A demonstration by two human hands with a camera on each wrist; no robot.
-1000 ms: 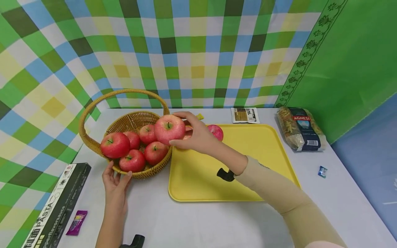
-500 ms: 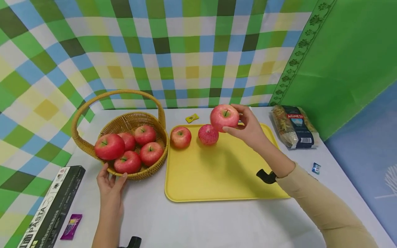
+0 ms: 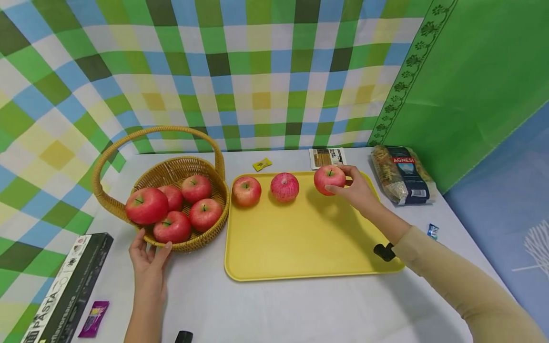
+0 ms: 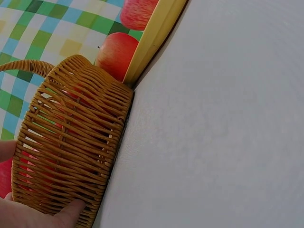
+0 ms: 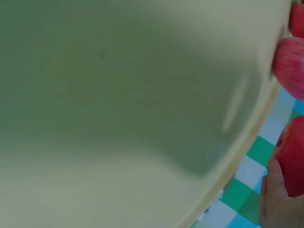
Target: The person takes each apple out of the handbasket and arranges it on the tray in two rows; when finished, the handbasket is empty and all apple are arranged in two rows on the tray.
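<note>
A red apple (image 3: 329,179) is pinched by my right hand (image 3: 353,186), close over the back right part of the yellow tray (image 3: 291,243). The same apple (image 5: 290,154) shows at the right edge of the right wrist view, with the thumb against it. Two more apples rest along the tray's back edge: a reddish-yellow apple (image 3: 246,191) and a streaked pink apple (image 3: 285,186). My left hand (image 3: 147,262) holds the front left rim of the wicker basket (image 3: 165,167), where several red apples (image 3: 206,214) lie. In the left wrist view, fingertips (image 4: 73,209) press the woven wall.
A pasta bag (image 3: 405,174) lies right of the tray. Behind it are a white-and-brown packet (image 3: 328,157) and a yellow sachet (image 3: 262,164). A long black box (image 3: 70,286) and a purple sachet (image 3: 94,319) lie at left. A small blue sachet (image 3: 432,231) sits at right.
My right hand has carried the apple from beside the basket rightward across the tray, then lowered it at the back right. My left hand has stayed at the basket rim.
</note>
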